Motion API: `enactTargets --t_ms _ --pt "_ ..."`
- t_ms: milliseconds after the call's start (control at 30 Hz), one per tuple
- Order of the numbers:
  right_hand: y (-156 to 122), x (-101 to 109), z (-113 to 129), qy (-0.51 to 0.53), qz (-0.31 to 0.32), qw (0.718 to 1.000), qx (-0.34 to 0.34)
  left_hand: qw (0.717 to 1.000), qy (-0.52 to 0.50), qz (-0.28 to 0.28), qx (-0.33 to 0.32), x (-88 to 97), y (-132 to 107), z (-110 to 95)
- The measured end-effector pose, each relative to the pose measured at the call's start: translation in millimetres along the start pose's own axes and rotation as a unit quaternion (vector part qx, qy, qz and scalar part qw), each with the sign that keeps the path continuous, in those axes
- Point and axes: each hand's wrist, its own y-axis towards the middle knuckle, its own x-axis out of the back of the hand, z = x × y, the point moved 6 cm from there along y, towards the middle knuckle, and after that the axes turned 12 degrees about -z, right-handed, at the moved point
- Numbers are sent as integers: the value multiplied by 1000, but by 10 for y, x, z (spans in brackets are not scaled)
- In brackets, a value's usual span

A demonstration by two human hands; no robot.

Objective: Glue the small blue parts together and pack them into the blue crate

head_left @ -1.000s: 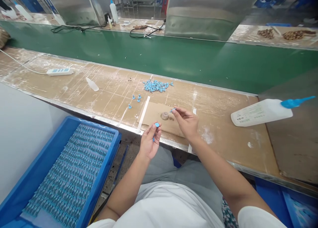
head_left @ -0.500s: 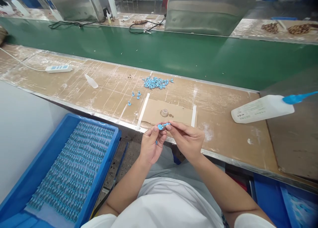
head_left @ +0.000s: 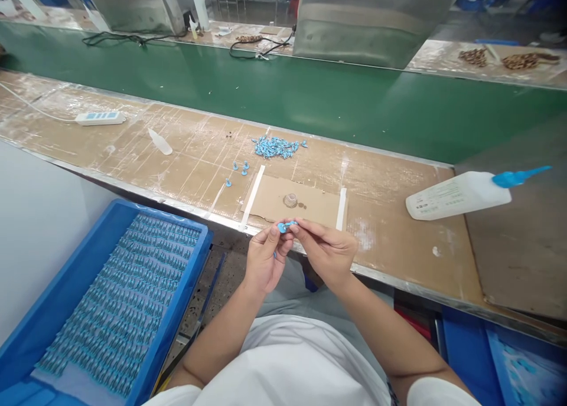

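Note:
My left hand [head_left: 264, 259] and my right hand [head_left: 325, 251] meet at the near edge of the bench, fingertips pinched together on a small blue plastic part [head_left: 284, 225] with a round head and a thin stem. Both hands are closed on it. Just beyond them a taped cardboard sheet [head_left: 312, 204] carries a small clear glue cap [head_left: 290, 200]. A heap of the same blue parts [head_left: 274, 147] lies farther back, and a few single ones [head_left: 241, 169] stand to its left.
A blue tray [head_left: 66, 294] with several rows of blue parts sits low at my left. A white glue bottle [head_left: 460, 194] with a blue nozzle lies at the right. A small clear bottle [head_left: 160, 141] and a power strip [head_left: 100, 118] lie left. A green conveyor belt [head_left: 310, 99] runs behind.
A second ago my right hand reached to the glue cap with the stem while the left held the round head; it drew back and both hands now pinch the pieces together.

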Motion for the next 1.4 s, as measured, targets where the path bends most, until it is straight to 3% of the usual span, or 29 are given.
enactTargets --t_ms 900,1100,1400 --pt "-7 -50 86 -63 20 995 71 999 15 -30 -29 59 37 -28" --pt "57 -57 226 -34 38 990 132 998 42 -14 -43 50 -21 -64" --pt "9 -25 193 -38 35 991 122 997 57 18 -49 -12 -132 -68"
